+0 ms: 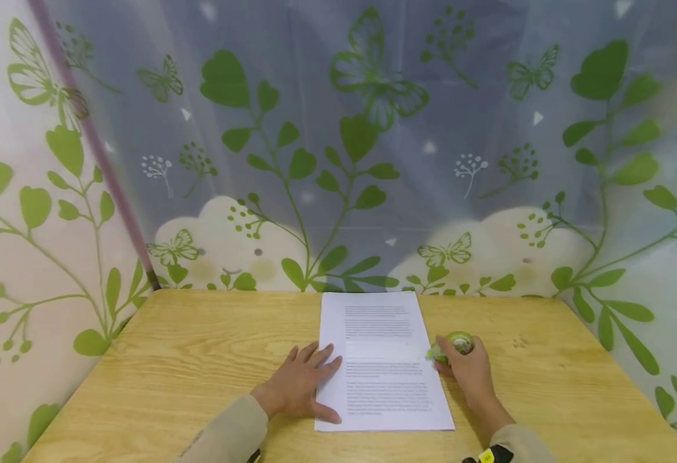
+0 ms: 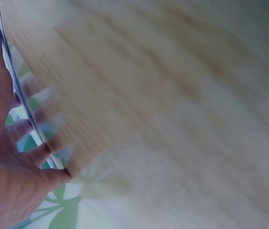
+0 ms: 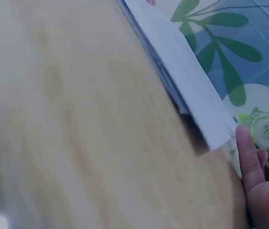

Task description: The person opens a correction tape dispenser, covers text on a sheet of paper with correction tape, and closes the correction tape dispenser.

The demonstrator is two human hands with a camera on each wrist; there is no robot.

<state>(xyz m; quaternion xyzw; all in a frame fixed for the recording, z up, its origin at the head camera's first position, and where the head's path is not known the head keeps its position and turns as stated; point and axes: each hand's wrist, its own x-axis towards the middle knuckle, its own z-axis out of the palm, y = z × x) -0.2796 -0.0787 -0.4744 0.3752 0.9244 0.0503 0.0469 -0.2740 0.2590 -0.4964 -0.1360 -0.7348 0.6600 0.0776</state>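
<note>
A small stack of printed paper [image 1: 381, 392] lies on the wooden table, its lines of text facing up. My left hand [image 1: 303, 382] rests at the paper's left edge with fingers spread, thumb and fingertips lying on the sheet. In the left wrist view the same hand [image 2: 10, 157] reaches over the thin paper edge. A green, see-through correction tape [image 1: 458, 343] with a round body is gripped in my right hand [image 1: 470, 373], its tip right at the paper's right edge. In the right wrist view, a clear wheel shows on the correction tape [image 3: 266, 131] between the fingers.
The wooden table [image 1: 211, 347] reaches back to a hanging cloth [image 1: 315, 161] printed with green leaves and butterflies. More of this cloth hangs along both sides. A dark band with a yellow tag [image 1: 488, 455] sits on my right wrist.
</note>
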